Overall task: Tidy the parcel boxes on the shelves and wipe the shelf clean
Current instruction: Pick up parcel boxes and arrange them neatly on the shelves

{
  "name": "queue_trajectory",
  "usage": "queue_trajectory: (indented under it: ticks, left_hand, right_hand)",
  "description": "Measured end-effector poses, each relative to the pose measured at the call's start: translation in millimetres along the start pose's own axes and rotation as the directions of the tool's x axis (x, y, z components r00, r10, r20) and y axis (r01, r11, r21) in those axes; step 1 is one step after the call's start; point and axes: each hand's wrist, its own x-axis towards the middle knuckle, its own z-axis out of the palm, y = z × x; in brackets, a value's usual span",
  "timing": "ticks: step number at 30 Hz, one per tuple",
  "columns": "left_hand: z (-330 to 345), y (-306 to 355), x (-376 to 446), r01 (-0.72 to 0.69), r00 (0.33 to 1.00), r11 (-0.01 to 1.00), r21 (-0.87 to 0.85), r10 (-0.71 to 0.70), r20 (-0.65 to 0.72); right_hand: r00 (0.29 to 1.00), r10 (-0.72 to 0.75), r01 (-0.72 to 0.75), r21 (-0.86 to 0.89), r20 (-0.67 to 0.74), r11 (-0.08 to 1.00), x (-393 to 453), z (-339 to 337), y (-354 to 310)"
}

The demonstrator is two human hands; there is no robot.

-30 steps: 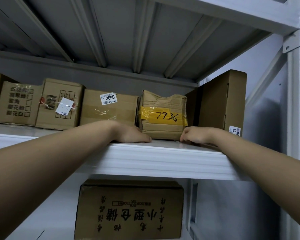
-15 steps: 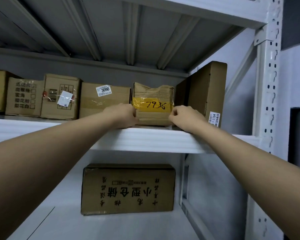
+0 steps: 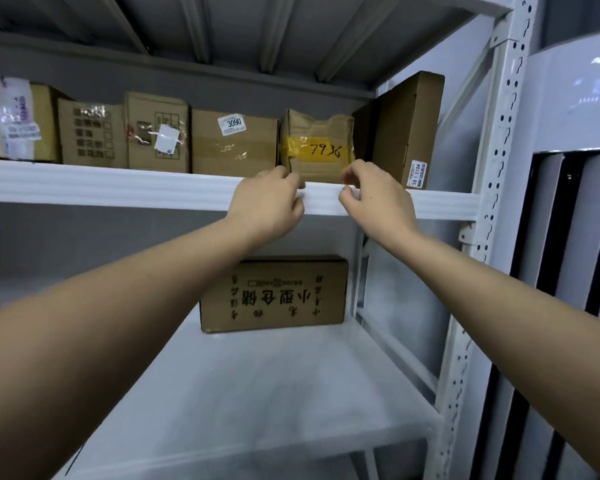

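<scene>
Cardboard 7936 box (image 3: 317,147) base hidden | left hand (image 3: 267,206), right hand (image 3: 374,199) grip curled, contact unclear

Between left hand (image 3: 264,206) and right hand (image 3: 374,199), on upper shelf (image 3: 118,187): crumpled box (image 3: 317,145). Left of it, labelled box (image 3: 234,143). Right, upright box (image 3: 407,129). Below the hands, on lower shelf (image 3: 257,393): printed box (image 3: 274,294).

white shelf (image 3: 118,188), row of parcel boxes (image 3: 234,143)
</scene>
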Motion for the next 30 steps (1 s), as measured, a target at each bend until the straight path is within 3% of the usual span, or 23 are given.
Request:
queue_trajectory:
  ticks: [7, 11, 16, 24, 30]
  left_hand:
    - [20.5, -10.8, -77.2, -0.144, 0.988, 0.988, 0.048, 0.141, 0.058]
    - [38.2, -17.3, -116.0, -0.035, 0.989, 0.999, 0.012, 0.033, 0.146]
    - [68.5, -29.0, -154.1, 0.131, 0.943, 0.991, 0.038, -0.137, 0.303]
    - [135.1, -32.5, -184.7, 0.282, 0.810, 0.958, 0.044, -0.263, 0.524]
    - [194.5, -40.8, -181.8, 0.437, 0.631, 0.897, 0.071, -0.362, 0.686]
  right_hand:
    - [0.989, -0.030, 0.033, -0.016, 0.145, 0.999, -58.6, 17.9, -20.2]
    - [0.965, 0.056, -0.047, -0.041, 0.256, 0.998, -92.7, 40.3, -19.6]
    - [0.887, 0.199, -0.193, -0.057, 0.417, 0.979, -143.2, 77.4, -10.7]
    - [0.682, 0.344, -0.304, -0.179, 0.645, 0.936, -199.6, 137.7, 22.8]
    - [0.569, 0.411, -0.374, -0.222, 0.712, 0.901, -197.5, 181.2, 70.1]
